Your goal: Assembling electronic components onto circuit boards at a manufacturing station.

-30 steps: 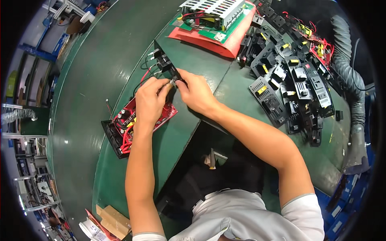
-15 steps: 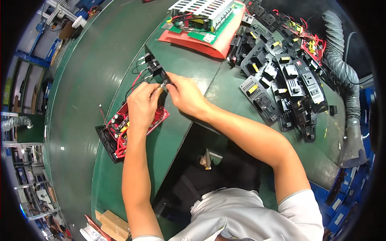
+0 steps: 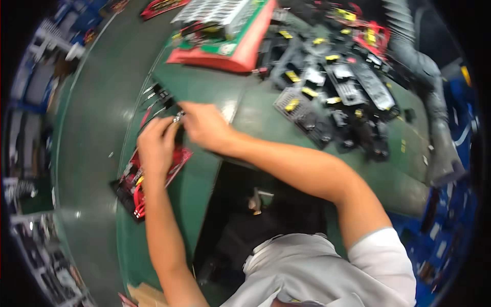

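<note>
Hands meet over the green table (image 3: 204, 204): left hand (image 3: 156, 146) and right hand (image 3: 204, 125) both pinch a small black wired part (image 3: 176, 118) between their fingertips. Red circuit board (image 3: 138, 184) lies just below the left hand, its long axis slanting toward the person.

An electronics assembly workshop: green workbench (image 3: 92, 102), red circuit boards (image 3: 153, 174), heaped black parts (image 3: 337, 97)

Motion-blurred, evenly lit, dark fisheye-warped rim.
</note>
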The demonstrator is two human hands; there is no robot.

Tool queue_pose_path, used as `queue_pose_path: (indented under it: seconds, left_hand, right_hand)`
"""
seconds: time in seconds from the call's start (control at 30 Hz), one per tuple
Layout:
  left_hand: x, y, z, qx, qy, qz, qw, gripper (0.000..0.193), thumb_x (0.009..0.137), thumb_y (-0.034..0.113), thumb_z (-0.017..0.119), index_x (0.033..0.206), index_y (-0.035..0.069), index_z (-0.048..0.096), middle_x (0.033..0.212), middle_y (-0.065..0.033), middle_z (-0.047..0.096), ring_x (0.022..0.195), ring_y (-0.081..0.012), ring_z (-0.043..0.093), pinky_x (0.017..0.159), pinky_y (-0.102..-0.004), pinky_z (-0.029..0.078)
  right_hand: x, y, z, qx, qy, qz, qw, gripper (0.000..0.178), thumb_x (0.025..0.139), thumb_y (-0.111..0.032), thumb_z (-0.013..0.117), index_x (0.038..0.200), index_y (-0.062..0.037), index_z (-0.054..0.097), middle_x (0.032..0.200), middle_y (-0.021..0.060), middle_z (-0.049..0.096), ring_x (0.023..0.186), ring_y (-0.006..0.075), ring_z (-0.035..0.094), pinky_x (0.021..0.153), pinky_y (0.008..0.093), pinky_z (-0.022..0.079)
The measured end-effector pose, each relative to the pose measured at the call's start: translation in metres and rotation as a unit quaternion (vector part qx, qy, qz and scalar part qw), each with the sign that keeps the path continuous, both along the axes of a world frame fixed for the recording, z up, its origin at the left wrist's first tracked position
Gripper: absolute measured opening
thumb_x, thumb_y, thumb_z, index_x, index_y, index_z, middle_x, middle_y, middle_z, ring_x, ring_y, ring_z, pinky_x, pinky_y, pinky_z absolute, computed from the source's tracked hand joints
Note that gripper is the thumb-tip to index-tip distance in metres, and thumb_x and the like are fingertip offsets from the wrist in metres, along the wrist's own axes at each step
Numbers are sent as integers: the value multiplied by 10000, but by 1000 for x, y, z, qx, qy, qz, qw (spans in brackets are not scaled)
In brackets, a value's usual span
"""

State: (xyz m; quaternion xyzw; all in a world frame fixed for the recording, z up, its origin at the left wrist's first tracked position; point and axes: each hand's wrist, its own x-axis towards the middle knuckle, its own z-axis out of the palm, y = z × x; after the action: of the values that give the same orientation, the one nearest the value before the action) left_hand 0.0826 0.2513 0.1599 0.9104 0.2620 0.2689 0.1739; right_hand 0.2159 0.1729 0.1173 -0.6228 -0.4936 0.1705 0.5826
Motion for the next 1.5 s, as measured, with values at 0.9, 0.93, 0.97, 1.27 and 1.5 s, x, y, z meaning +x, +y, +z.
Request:
queue_pose_path:
  seconds: [0.9,0.93,0.97,1.27,1.5]
  left_hand:
    - [-18,7,4,6,10,2,1000,101,851,45,649,918,-28,668,796,-163,624,693,-318,608,654,-379,472]
    - [-14,6,5,18,33,7,999,123,878,56,645,922,-59,641,784,-155,625,679,-248,594,648,-342,463]
    - [-16,8,3,8,19,-2,1000,127,877,55,653,931,-59,643,777,-146,623,661,-230,583,630,-339,456]
    - [-29,13,43,-278,-13,54,959,440,990,236,569,1341,-21,504,1103,-146,654,949,-184,636,855,-299,497]
    - [-26,-7,65,-538,-196,-29,819,791,987,602,377,1534,61,195,1501,-249,342,1211,-295,545,999,-347,439]
  right_hand:
    - [-24,3,13,-30,-38,51,998,281,757,14,537,1016,121,558,866,282,641,872,458,604,766,526,490]
    - [-21,2,8,3,-55,32,998,317,744,25,547,1042,133,557,871,280,641,887,457,601,788,507,495]
    - [-24,1,6,27,-55,21,998,318,746,31,548,1046,136,564,889,280,643,922,455,600,800,494,498]
    - [-14,2,1,41,-44,-1,998,388,775,31,550,1158,86,525,1024,281,610,992,448,569,866,486,470]
    - [-33,-17,51,73,-167,49,982,194,762,-111,703,935,-67,627,1110,117,577,1059,320,537,830,418,451]
